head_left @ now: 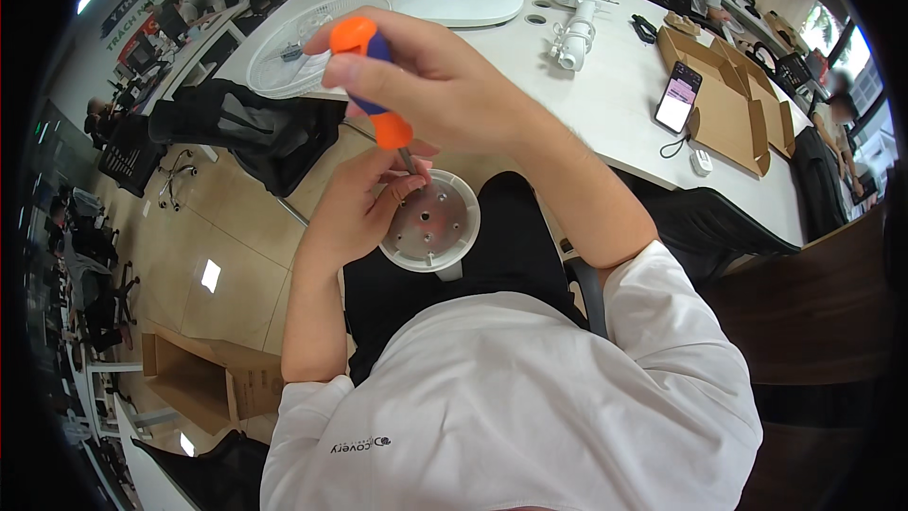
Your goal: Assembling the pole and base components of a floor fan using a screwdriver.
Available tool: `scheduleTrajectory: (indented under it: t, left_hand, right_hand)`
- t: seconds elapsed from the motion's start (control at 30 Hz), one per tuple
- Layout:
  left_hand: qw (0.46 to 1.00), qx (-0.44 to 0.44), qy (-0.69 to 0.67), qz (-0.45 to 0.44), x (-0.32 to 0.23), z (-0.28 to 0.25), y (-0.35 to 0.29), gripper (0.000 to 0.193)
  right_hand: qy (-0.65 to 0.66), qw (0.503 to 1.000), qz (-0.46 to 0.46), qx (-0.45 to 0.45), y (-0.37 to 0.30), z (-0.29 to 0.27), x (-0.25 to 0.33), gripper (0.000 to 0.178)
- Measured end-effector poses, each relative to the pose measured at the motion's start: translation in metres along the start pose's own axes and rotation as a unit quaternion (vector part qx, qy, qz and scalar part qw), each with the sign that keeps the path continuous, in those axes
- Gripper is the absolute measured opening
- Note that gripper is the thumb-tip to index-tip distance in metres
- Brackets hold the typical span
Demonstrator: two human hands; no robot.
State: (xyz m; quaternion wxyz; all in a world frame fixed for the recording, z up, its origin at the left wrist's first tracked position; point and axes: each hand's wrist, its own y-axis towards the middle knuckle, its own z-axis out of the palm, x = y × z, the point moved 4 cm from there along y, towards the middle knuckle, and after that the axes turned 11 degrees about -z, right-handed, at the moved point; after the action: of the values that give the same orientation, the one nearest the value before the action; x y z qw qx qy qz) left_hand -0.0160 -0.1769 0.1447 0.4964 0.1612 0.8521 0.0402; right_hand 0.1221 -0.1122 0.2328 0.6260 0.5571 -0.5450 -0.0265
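My right hand [445, 85] is wrapped round the handle of a screwdriver [390, 128] with an orange and dark blue grip. Its metal shaft slants down to the upper left edge of a round white part [454, 259]. That part has a grey metal inner plate with several holes, and sits over my lap. My left hand [352, 203] is at the part's left rim, thumb and fingers pinched close around the screwdriver's tip. Whatever lies between those fingertips is hidden.
On the white table [605, 123] ahead are a fan grille [270, 71], a white fan base [473, 11], a white fan motor unit [573, 38], a phone [679, 97] and an opened cardboard box [728, 114]. A black chair [246, 128] stands left; another carton [213, 374] is on the floor.
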Motion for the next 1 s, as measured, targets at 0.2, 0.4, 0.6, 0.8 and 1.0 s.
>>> scheduleTrajectory:
  t: [0.2,0.4,0.6,0.8,1.0]
  left_hand:
    - [1.0,0.0,-0.022,-0.018,0.001,-0.002,-0.001,0.028]
    - [1.0,0.011,0.014,0.006,0.0,-0.001,-0.003,0.034]
    - [0.999,-0.011,0.035,0.006,0.004,-0.002,-0.001,0.034]
    - [1.0,-0.009,-0.003,0.009,0.006,-0.001,-0.003,0.022]
    - [1.0,-0.007,0.006,0.002,0.005,-0.001,-0.001,0.016]
  right_hand:
    - [0.124,0.991,0.037,0.018,-0.003,-0.005,0.001,0.043]
    - [0.028,1.0,-0.002,-0.003,0.002,-0.003,-0.001,0.039]
    - [-0.051,0.997,-0.061,-0.007,0.0,-0.004,0.002,0.042]
    - [-0.172,0.975,-0.131,-0.046,0.002,-0.006,0.002,0.055]
    - [0.045,0.998,-0.049,-0.021,0.0,-0.003,-0.009,0.036]
